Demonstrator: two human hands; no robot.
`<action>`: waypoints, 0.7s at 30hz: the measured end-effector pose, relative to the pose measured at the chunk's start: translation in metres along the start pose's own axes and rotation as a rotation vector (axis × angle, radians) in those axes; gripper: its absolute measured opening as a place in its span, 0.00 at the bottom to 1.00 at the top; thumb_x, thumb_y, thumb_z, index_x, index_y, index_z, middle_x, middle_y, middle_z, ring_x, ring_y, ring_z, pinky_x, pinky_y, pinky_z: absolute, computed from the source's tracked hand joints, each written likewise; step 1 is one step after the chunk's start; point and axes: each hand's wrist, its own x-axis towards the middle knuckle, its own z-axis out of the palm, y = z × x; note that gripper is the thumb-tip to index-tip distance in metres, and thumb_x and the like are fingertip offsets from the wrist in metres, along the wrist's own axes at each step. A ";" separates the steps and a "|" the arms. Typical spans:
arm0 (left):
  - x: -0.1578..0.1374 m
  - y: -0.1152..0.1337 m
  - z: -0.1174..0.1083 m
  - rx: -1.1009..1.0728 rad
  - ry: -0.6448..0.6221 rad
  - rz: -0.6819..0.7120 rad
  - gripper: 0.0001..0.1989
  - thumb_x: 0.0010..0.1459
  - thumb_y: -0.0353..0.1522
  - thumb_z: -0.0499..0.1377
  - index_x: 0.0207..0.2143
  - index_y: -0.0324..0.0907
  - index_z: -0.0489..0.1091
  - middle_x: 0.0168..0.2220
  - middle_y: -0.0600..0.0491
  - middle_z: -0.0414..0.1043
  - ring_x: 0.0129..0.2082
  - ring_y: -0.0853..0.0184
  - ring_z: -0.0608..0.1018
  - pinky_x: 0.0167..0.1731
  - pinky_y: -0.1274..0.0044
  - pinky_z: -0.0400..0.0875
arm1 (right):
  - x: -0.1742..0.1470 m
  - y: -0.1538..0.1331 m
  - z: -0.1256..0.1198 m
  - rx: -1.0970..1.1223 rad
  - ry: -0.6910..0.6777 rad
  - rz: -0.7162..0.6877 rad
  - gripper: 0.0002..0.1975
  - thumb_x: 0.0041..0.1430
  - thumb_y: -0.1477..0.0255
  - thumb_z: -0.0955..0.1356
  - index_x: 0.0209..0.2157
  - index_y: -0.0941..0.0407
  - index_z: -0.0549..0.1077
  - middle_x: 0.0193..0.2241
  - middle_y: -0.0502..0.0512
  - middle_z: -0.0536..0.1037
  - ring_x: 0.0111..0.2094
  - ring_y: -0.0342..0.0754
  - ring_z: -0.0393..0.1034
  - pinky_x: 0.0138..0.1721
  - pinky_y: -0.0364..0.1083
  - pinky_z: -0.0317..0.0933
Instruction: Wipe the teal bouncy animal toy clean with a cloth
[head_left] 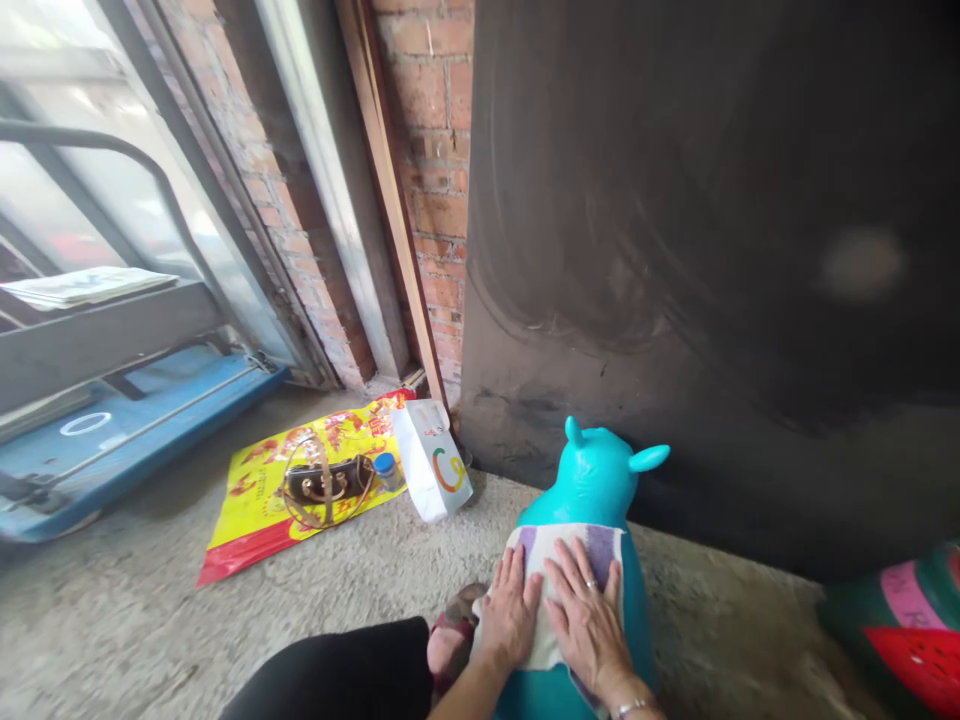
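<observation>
A turquoise inflatable animal toy (592, 475) with two ears stands on the floor before me, its head toward the dark board. Over its back lies a white towel with purple stripes (541, 655). My left hand (510, 612) rests flat on the towel's left part, fingers stretched out. Beside it, my right hand (589, 618) presses flat on the towel with its fingers spread; a ring and a bracelet show on it. The lower end of the towel is partly hidden by my hands and forearms.
Left of the toy, a yellow and red plastic bag (251, 500) lies on concrete, bearing a dark handbag (322, 482) and a blue-lidded jar (387, 470). A white paper bag (433, 460) is next to it. A blue cart platform (150, 410) stands farther left. A large dark board (675, 250) rises ahead.
</observation>
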 end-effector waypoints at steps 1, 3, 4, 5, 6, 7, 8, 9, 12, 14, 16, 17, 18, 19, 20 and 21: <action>-0.013 -0.005 0.002 0.003 0.020 -0.012 0.33 0.64 0.45 0.40 0.68 0.41 0.45 0.71 0.52 0.41 0.70 0.63 0.45 0.68 0.65 0.44 | -0.011 -0.004 0.003 -0.008 0.021 -0.028 0.25 0.65 0.66 0.57 0.63 0.44 0.58 0.67 0.49 0.50 0.67 0.60 0.43 0.61 0.78 0.31; -0.039 -0.016 0.010 0.006 0.078 -0.038 0.33 0.64 0.45 0.40 0.68 0.40 0.47 0.71 0.51 0.41 0.70 0.62 0.46 0.68 0.64 0.44 | -0.036 -0.012 0.010 -0.042 0.089 -0.113 0.26 0.65 0.64 0.59 0.64 0.45 0.57 0.67 0.50 0.52 0.67 0.61 0.46 0.62 0.76 0.28; -0.050 -0.023 0.014 0.009 0.109 -0.048 0.33 0.63 0.45 0.40 0.67 0.39 0.48 0.71 0.50 0.42 0.70 0.61 0.46 0.68 0.64 0.44 | -0.048 -0.015 0.013 -0.065 0.134 -0.164 0.27 0.64 0.62 0.60 0.64 0.46 0.57 0.66 0.51 0.53 0.66 0.61 0.47 0.63 0.74 0.25; -0.058 -0.029 0.019 0.012 0.137 -0.054 0.34 0.63 0.44 0.41 0.67 0.38 0.49 0.71 0.50 0.42 0.70 0.61 0.47 0.68 0.65 0.44 | -0.059 -0.018 0.016 -0.087 0.182 -0.215 0.29 0.62 0.60 0.62 0.64 0.47 0.58 0.66 0.52 0.55 0.66 0.62 0.48 0.64 0.72 0.22; -0.065 -0.035 0.024 0.017 0.158 -0.053 0.34 0.62 0.44 0.42 0.67 0.37 0.50 0.71 0.49 0.42 0.70 0.61 0.48 0.68 0.66 0.44 | -0.068 -0.020 0.017 -0.108 0.227 -0.261 0.30 0.61 0.57 0.63 0.63 0.48 0.59 0.65 0.53 0.57 0.66 0.62 0.47 0.64 0.70 0.19; -0.069 -0.039 0.028 0.020 0.175 -0.049 0.34 0.62 0.44 0.42 0.66 0.36 0.50 0.70 0.48 0.43 0.70 0.61 0.48 0.68 0.66 0.44 | -0.073 -0.021 0.018 -0.125 0.263 -0.297 0.31 0.60 0.55 0.64 0.63 0.50 0.60 0.64 0.54 0.59 0.66 0.62 0.47 0.64 0.69 0.17; -0.071 -0.043 0.032 0.021 0.189 -0.047 0.34 0.62 0.44 0.42 0.66 0.36 0.51 0.70 0.48 0.43 0.70 0.61 0.48 0.68 0.67 0.43 | -0.076 -0.021 0.017 -0.136 0.284 -0.318 0.32 0.60 0.54 0.64 0.62 0.50 0.61 0.64 0.54 0.60 0.66 0.62 0.46 0.64 0.69 0.16; -0.071 -0.045 0.034 0.021 0.200 -0.049 0.34 0.62 0.44 0.42 0.66 0.36 0.51 0.70 0.48 0.43 0.70 0.61 0.48 0.69 0.67 0.43 | -0.077 -0.021 0.015 -0.141 0.286 -0.333 0.32 0.60 0.53 0.64 0.62 0.51 0.61 0.64 0.54 0.60 0.67 0.62 0.44 0.64 0.69 0.16; -0.064 -0.042 0.032 0.011 0.208 -0.062 0.34 0.62 0.44 0.41 0.66 0.36 0.51 0.70 0.48 0.45 0.70 0.61 0.48 0.68 0.66 0.44 | -0.065 -0.017 0.006 -0.119 0.210 -0.353 0.29 0.63 0.54 0.62 0.63 0.50 0.60 0.66 0.53 0.56 0.68 0.60 0.42 0.63 0.69 0.13; -0.056 -0.034 0.025 0.001 0.179 -0.076 0.34 0.63 0.44 0.40 0.67 0.36 0.50 0.70 0.48 0.46 0.70 0.60 0.48 0.68 0.66 0.44 | -0.052 -0.012 0.000 -0.077 0.126 -0.348 0.27 0.65 0.57 0.61 0.63 0.48 0.59 0.67 0.50 0.53 0.68 0.58 0.40 0.63 0.68 0.10; -0.045 -0.024 0.015 -0.019 0.136 -0.092 0.33 0.64 0.44 0.40 0.67 0.37 0.50 0.70 0.48 0.46 0.70 0.60 0.48 0.68 0.65 0.44 | -0.035 -0.007 -0.004 -0.017 0.035 -0.314 0.25 0.67 0.59 0.60 0.63 0.46 0.58 0.67 0.49 0.51 0.68 0.56 0.40 0.62 0.67 0.09; -0.038 -0.019 0.011 -0.029 0.115 -0.098 0.33 0.64 0.44 0.40 0.67 0.38 0.49 0.70 0.48 0.46 0.69 0.60 0.49 0.68 0.65 0.44 | -0.027 -0.004 -0.005 0.016 -0.009 -0.290 0.24 0.67 0.60 0.60 0.63 0.45 0.57 0.67 0.48 0.51 0.68 0.55 0.40 0.62 0.68 0.10; -0.030 -0.015 0.007 -0.038 0.097 -0.099 0.33 0.64 0.45 0.40 0.67 0.39 0.49 0.70 0.48 0.47 0.69 0.61 0.49 0.68 0.66 0.45 | -0.017 -0.001 -0.006 0.047 -0.048 -0.263 0.24 0.67 0.62 0.59 0.63 0.44 0.57 0.67 0.48 0.51 0.68 0.55 0.40 0.63 0.69 0.11; -0.022 -0.012 0.004 -0.044 0.085 -0.096 0.33 0.64 0.46 0.41 0.67 0.40 0.48 0.70 0.48 0.47 0.69 0.61 0.50 0.67 0.66 0.45 | -0.008 0.002 -0.008 0.071 -0.082 -0.236 0.24 0.67 0.64 0.59 0.63 0.44 0.57 0.67 0.48 0.52 0.68 0.55 0.41 0.63 0.69 0.13; -0.013 -0.009 0.002 -0.049 0.075 -0.090 0.33 0.64 0.46 0.41 0.67 0.41 0.48 0.70 0.48 0.47 0.69 0.62 0.50 0.67 0.67 0.46 | 0.001 0.005 -0.009 0.087 -0.106 -0.212 0.24 0.67 0.66 0.59 0.63 0.44 0.58 0.67 0.48 0.52 0.68 0.55 0.41 0.63 0.70 0.15; -0.006 -0.007 0.001 -0.052 0.067 -0.084 0.33 0.64 0.47 0.41 0.67 0.41 0.48 0.70 0.48 0.48 0.69 0.62 0.51 0.67 0.68 0.46 | 0.009 0.007 -0.010 0.095 -0.121 -0.192 0.24 0.66 0.68 0.59 0.63 0.44 0.58 0.67 0.48 0.53 0.68 0.55 0.42 0.63 0.71 0.17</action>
